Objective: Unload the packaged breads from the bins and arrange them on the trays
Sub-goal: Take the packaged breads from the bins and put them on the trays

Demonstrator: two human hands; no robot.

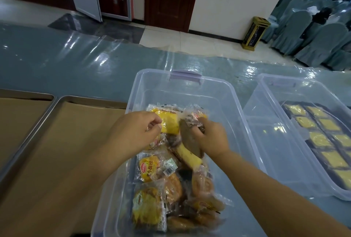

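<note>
A clear plastic bin stands in front of me with several packaged breads piled along its left half. My left hand pinches the wrapper edge of a yellow packaged cake at the top of the pile. Beside it, my right hand grips a brown-crusted packaged bread, fingers curled over its wrapper. A metal tray lined with brown paper lies just left of the bin. A second tray shows at the far left.
To the right stands a second clear bin holding rows of yellow cakes in dark wrappers. The table wears a blue cloth under clear plastic sheeting. Covered chairs and a gold waste bin are beyond it.
</note>
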